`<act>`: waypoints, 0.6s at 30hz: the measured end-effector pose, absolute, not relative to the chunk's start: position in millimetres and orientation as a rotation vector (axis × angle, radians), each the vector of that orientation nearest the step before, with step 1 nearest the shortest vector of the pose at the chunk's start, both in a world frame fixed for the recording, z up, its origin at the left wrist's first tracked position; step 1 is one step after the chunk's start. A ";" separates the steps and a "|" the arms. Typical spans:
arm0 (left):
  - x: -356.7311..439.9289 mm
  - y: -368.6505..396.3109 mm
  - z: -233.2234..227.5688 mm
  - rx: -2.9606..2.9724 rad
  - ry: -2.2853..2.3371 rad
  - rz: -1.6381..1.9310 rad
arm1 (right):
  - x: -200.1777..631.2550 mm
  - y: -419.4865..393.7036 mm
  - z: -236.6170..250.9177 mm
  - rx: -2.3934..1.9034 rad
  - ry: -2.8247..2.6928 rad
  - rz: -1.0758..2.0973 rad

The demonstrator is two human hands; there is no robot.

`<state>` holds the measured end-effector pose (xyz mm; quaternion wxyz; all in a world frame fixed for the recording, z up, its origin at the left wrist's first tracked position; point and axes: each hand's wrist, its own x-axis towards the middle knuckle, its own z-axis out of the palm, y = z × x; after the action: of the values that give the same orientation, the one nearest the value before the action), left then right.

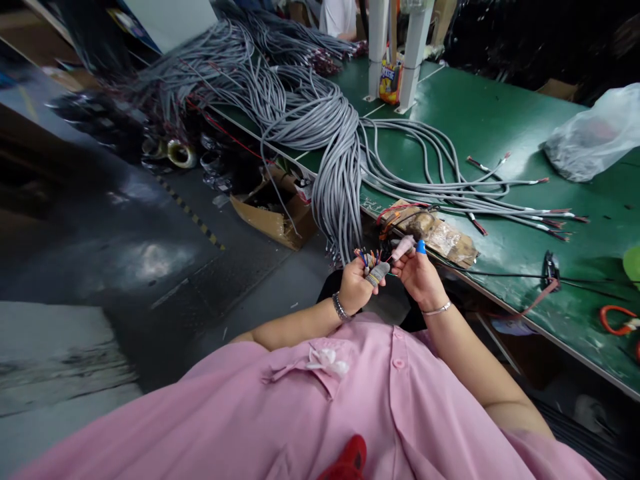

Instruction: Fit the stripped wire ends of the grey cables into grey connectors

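My left hand [359, 285] grips the stripped end of a grey cable [369, 258], whose thin coloured wires fan out above my fingers; a grey cot covers one fingertip. My right hand [419, 275] is beside it, pinching at those wires with fingers that wear a pink cot and a blue cot. Both hands are held in front of my pink shirt, just off the near edge of the green table [505, 113]. A thick bundle of grey cables [336, 167] hangs over that edge down toward my hands.
Several loose grey cables with red tips [500, 193] lie spread on the table. A taped brown block [440, 235] sits at the table edge. A clear plastic bag [595, 137], a black tool [551, 265], red-handled cutters [617, 321], white posts [415, 53] and a floor cardboard box [273, 213] surround me.
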<state>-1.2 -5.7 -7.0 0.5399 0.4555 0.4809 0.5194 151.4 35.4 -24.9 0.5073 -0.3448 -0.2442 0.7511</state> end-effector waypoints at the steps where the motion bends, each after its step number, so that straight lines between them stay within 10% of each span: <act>1: -0.8 -4.4 -7.1 1.120 1.153 1.252 | 149.9 36.1 -22.2 -0.842 -0.595 1.788; 18: 0.5 13.8 -21.4 1.762 1.270 1.480 | 136.0 44.0 -22.7 -0.796 -0.299 1.715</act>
<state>0.5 13.8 -21.4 0.2541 0.6484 0.4673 0.5446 136.0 44.0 -22.7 0.5760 -0.3400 -0.1277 0.7323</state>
